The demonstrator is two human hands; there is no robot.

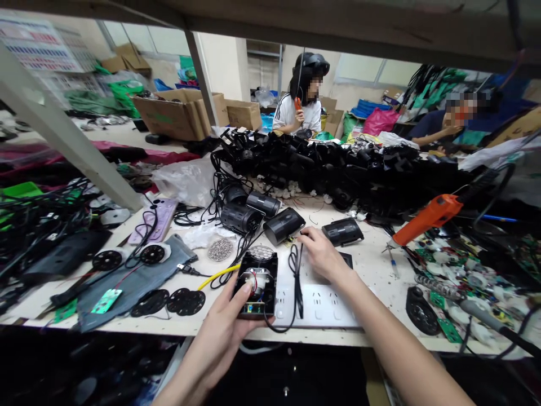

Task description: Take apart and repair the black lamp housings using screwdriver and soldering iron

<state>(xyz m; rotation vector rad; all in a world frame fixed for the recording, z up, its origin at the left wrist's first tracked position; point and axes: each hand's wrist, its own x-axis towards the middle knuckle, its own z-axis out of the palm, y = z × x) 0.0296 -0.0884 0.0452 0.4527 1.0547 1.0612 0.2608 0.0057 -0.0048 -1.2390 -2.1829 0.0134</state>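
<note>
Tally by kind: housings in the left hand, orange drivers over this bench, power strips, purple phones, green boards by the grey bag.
Black housing in left hand: 1
Orange driver: 1
Power strip: 1
Purple phone: 1
Green boards: 2
Total: 6

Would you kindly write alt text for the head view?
At a cluttered workbench, a person's left hand holds an open black housing; the right hand is beside black casings. An orange tool slants near green circuit boards.
</note>
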